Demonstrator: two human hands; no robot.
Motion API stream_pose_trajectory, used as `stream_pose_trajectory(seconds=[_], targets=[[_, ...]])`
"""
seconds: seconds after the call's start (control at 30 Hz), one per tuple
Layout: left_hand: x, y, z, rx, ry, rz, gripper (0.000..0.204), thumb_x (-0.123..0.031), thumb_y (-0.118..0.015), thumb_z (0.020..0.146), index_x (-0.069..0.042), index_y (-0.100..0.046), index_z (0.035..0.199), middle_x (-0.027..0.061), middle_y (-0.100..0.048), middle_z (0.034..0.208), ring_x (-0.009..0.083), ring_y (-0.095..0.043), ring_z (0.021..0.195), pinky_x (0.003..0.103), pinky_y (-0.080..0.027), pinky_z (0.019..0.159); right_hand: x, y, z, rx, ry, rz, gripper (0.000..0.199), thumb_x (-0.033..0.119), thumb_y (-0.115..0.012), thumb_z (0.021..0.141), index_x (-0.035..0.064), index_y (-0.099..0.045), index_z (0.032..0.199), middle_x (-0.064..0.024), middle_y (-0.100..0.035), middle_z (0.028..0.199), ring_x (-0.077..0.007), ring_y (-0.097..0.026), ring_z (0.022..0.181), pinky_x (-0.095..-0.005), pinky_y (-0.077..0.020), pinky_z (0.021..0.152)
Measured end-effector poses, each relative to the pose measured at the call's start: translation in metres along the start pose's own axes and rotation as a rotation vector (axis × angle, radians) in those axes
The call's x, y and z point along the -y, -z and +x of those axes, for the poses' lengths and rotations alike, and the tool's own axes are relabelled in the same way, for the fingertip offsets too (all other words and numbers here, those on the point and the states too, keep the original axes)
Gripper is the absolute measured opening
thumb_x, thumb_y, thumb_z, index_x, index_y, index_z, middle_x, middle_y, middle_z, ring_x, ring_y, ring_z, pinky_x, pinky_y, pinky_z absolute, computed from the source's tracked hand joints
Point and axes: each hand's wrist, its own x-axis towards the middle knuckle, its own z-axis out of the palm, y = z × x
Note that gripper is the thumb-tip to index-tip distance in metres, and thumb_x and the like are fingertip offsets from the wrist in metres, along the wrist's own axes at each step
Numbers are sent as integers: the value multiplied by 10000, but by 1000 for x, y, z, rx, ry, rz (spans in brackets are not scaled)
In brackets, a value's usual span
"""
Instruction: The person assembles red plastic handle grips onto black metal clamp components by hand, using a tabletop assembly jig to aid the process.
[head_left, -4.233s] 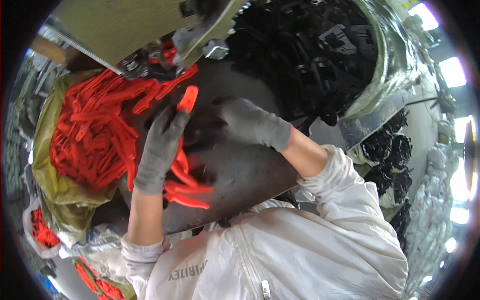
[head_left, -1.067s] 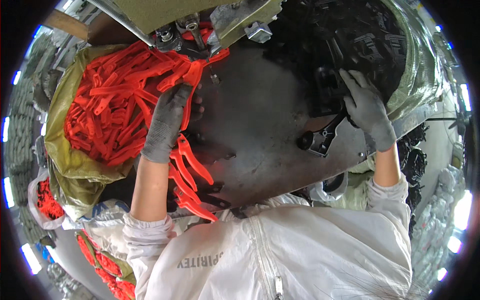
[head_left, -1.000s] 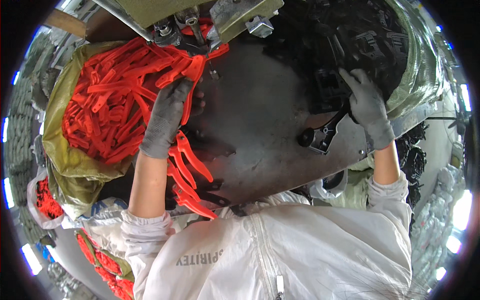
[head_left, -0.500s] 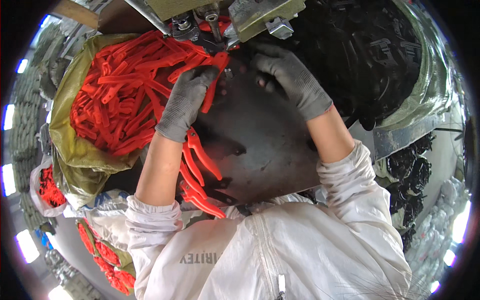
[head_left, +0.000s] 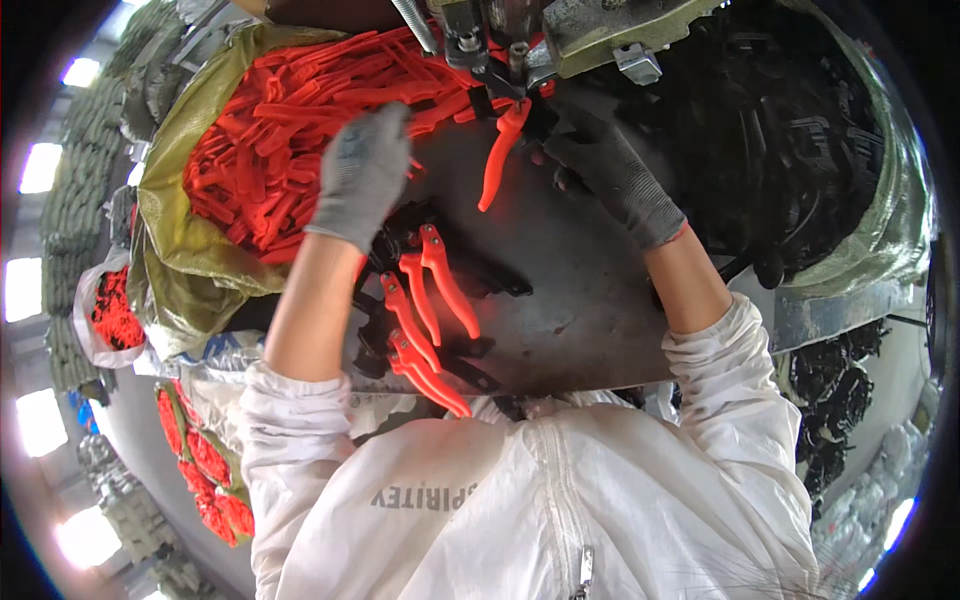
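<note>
My left hand [head_left: 364,172], in a grey glove, is blurred over the edge of a heap of red handles [head_left: 262,140]; whether its fingers hold anything does not show. Under the machine's head a red handle [head_left: 497,165] sits with its upper end at the punch [head_left: 518,62], joined to a black tool part [head_left: 541,120]. My gloved right hand [head_left: 612,172] is closed at that black part, its fingertips partly lost in shadow. On the dark metal table [head_left: 570,320], several hand tools with red and black handles [head_left: 440,280] lie together near my left forearm.
A yellow-green sack [head_left: 165,220] surrounds the red heap on the left. At the right, black parts [head_left: 770,130] pile up in a pale sack [head_left: 893,235]. The machine's metal block [head_left: 620,35] overhangs the far edge. Red parts [head_left: 205,465] lie in bags on the floor.
My left hand has come away from the red handle, moving left toward the heap. That handle stays at the punch beside my right hand. The whole view has shifted slightly.
</note>
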Motion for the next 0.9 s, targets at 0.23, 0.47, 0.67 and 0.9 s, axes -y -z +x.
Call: stream_pose_trajectory(seconds=[0.23,0.47,0.67,0.9], targets=[[58,-20,-60,210,-8,141,434,-73,-630,855,-222,-704,1256,110,-535,1445,332,-430,1420,419,-435,1159,15,-4,-6,8,1,-80,345,225,-648,1005,49,-607,1298,-37,-684,875,-74,-609,620,-265,-499,550],[55,-11,-55,40,196,-306,423,-73,-724,822,-116,-666,1239,153,-618,1336,359,-584,1265,430,-511,1038,33,-11,-24,21,6,-128,477,205,-635,1000,82,-546,1453,-52,-687,876,-98,-616,628,-266,-518,571],[-1,36,-22,-100,265,-656,376,-141,-760,883,-43,-641,1226,177,-705,1107,371,-692,1043,424,-537,907,9,-9,-21,18,9,-106,482,175,-625,982,27,-535,1433,-30,-677,861,-77,-580,643,-248,-495,583],[-74,73,4,-162,198,-951,350,-114,-772,874,-10,-652,1185,158,-721,1002,315,-718,885,373,-561,805,-4,-12,-24,18,29,157,370,127,-664,967,3,-598,1310,-1,-676,872,-110,-624,695,-290,-522,615]])
